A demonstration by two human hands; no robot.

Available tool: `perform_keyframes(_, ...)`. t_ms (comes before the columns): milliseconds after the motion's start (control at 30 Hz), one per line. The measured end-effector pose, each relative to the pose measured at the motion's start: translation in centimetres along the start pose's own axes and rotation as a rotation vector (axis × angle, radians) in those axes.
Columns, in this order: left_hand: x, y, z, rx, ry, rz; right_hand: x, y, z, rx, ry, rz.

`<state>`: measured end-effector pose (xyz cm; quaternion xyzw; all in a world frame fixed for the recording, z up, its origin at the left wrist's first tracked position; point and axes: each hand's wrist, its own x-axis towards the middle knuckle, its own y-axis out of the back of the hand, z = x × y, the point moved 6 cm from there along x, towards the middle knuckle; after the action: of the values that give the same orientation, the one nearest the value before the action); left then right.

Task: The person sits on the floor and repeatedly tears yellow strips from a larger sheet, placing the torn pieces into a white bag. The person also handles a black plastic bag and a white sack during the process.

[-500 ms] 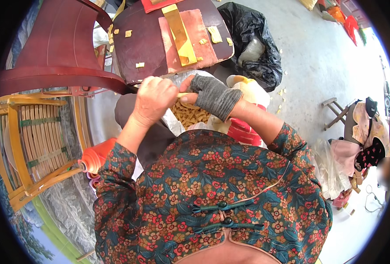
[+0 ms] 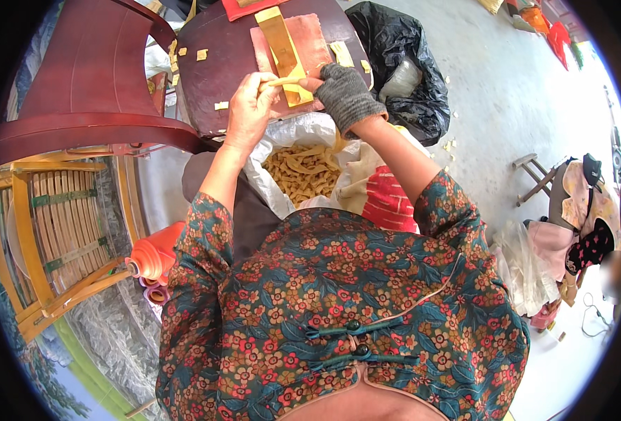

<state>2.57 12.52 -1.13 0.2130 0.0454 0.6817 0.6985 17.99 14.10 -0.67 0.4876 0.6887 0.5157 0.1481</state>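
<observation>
My left hand (image 2: 249, 105) is closed on a thin pale-yellow strip (image 2: 277, 83), pinching it near the near edge of the dark red board (image 2: 208, 84). My right hand (image 2: 342, 98), in a grey fingerless glove, pinches the strip's other end. Beneath the strip a flat yellow bar (image 2: 280, 35) lies on a pink cloth (image 2: 310, 45). Small yellow pieces (image 2: 201, 55) are scattered on the board. Below my hands an open white sack (image 2: 268, 140) holds several small yellow folded pieces (image 2: 300, 172).
A red chair (image 2: 79, 63) stands at left above a folded wooden chair (image 2: 23, 224) and an orange spool (image 2: 154, 251). A black bag (image 2: 426, 84) is beside the board. At right are a small stool (image 2: 531, 175), piled clothing (image 2: 573, 203) and plastic bags (image 2: 517, 266). Red-and-white cloth (image 2: 391, 196) lies by the sack.
Both hands have moved up and forward from over the sack to the pink cloth and yellow bar, stretching the strip between them. More of the sack's contents now shows.
</observation>
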Motion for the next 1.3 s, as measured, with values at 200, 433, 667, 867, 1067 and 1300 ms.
perform_keyframes(200,2.4,0.0,-1.7,-0.126,0.073,-0.012,1.8,-0.1,1.9,0.128,-0.104,0.113)
perform_keyframes(433,4.0,-0.2,-3.2,-0.317,0.135,0.016,3.7,0.3,1.6,0.032,-0.164,0.114)
perform_keyframes(667,1.6,-0.4,-3.2,0.218,0.228,-0.048,1.8,-5.1,5.2,-0.372,-0.068,-0.252)
perform_keyframes(867,-3.5,-1.5,-2.3,-0.064,0.176,-0.193,-1.0,0.8,-1.2,0.235,-0.156,0.295)
perform_keyframes(1067,-8.3,-4.7,-0.3,-1.131,0.654,-0.143,-4.5,0.9,-7.3,0.576,-0.030,0.219)
perform_keyframes(1300,-8.5,-4.5,1.5,-1.043,0.832,0.036,-5.3,-1.7,-6.6,1.223,-0.415,-0.177)
